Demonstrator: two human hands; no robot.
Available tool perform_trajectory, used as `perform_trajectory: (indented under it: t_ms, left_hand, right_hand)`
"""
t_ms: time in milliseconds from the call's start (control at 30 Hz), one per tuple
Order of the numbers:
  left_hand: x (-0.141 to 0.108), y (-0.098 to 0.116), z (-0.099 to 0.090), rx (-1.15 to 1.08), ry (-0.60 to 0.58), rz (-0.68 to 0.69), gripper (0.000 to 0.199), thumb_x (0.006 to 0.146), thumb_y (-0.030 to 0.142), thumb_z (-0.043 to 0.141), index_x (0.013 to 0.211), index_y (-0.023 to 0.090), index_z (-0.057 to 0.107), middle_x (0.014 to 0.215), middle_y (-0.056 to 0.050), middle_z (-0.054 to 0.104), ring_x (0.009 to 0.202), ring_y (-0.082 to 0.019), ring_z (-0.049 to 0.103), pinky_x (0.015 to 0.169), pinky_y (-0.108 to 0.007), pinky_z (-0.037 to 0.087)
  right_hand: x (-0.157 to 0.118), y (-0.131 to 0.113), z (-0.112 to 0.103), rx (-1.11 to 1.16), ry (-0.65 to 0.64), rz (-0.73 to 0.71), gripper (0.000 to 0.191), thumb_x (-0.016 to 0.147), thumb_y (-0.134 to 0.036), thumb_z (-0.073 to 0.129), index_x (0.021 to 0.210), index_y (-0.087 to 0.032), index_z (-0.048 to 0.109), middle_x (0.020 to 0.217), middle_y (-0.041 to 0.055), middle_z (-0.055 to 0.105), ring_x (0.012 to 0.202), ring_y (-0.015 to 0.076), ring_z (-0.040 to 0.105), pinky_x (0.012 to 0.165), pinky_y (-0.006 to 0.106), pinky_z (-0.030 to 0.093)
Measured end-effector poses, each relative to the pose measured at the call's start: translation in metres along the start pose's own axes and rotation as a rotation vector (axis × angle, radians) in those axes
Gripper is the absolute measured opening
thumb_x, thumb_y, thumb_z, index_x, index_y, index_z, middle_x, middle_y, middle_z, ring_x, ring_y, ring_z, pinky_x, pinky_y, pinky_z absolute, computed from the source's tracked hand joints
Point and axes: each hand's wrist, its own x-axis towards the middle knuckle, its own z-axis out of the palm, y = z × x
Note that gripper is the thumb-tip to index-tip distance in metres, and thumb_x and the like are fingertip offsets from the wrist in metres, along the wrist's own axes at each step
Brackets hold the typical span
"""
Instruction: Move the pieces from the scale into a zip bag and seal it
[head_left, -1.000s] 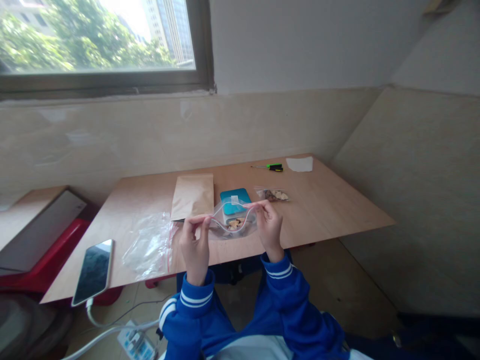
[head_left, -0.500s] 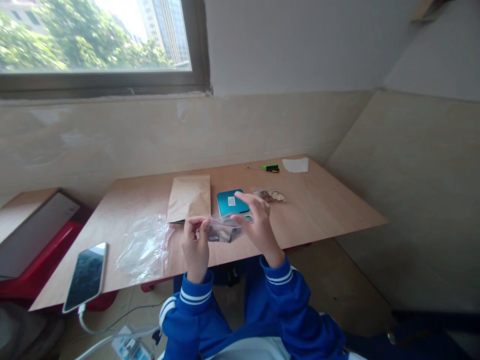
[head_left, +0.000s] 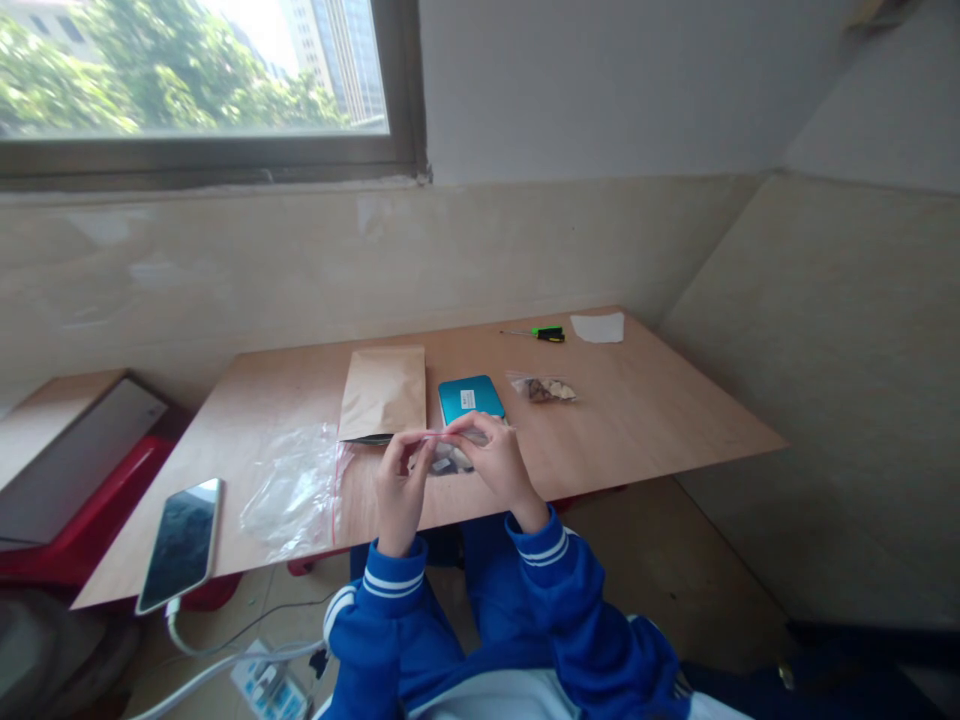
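Closing inward since the last frame, left hand (head_left: 401, 490) and right hand (head_left: 499, 465) are clamping the zip bag (head_left: 450, 460) along its sideways seal (head_left: 442, 436), right hand nearer the bag's middle.

Daylight comes in through the window (head_left: 195, 70), its sky blown out to white. Below the window, soft, even light lies on the worktop (head_left: 637, 400), with faint shadows. The floor beneath is dimmer. Wide-angle bowing grows toward the frame edges. Fine detail around the left hand (head_left: 401, 490) and right hand (head_left: 501, 465) is slightly soft.
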Motion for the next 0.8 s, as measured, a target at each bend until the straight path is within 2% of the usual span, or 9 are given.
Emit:
perform_trajectory:
  t_ms: [200,467,600,800]
  left_hand:
    - [0.001,-0.004,0.003,-0.005,0.007,-0.012,0.016,0.082,0.035,0.065,0.086,0.02,0.064,0.079,-0.001,0.07,0.072,-0.016,0.067,0.063,-0.025,0.055]
    - [0.001,-0.008,0.002,0.036,-0.03,-0.01,0.018,0.085,0.037,0.062,0.088,0.02,0.066,0.08,-0.001,0.07,0.074,-0.015,0.067,0.065,-0.023,0.053]
    - [0.0,-0.008,0.001,0.067,-0.022,0.022,0.017,0.084,0.036,0.064,0.089,0.02,0.067,0.082,-0.002,0.071,0.076,-0.015,0.067,0.067,-0.024,0.054]
    - [-0.004,-0.004,0.004,0.066,0.024,0.054,0.017,0.083,0.035,0.064,0.087,0.019,0.067,0.082,-0.002,0.071,0.077,-0.016,0.067,0.069,-0.025,0.054]
  right_hand:
    - [0.001,0.006,0.0,0.113,-0.084,0.029,0.014,0.083,-0.037,0.068,0.084,-0.022,0.069,0.085,0.0025,0.072,0.085,0.0201,0.066,0.081,0.034,0.049]
    - [0.005,0.014,0.004,0.234,-0.093,0.087,0.014,0.083,-0.034,0.067,0.08,-0.021,0.066,0.081,0.0016,0.069,0.08,0.0183,0.066,0.076,0.031,0.051]
    - [0.005,0.013,0.009,0.118,-0.028,0.026,0.01,0.085,-0.027,0.066,0.075,-0.022,0.064,0.079,0.0015,0.068,0.081,0.019,0.063,0.076,0.033,0.048]
    - [0.001,0.007,0.015,-0.102,0.051,-0.101,0.016,0.085,-0.014,0.062,0.072,-0.021,0.059,0.074,0.0012,0.065,0.077,0.0194,0.058,0.077,0.035,0.041]
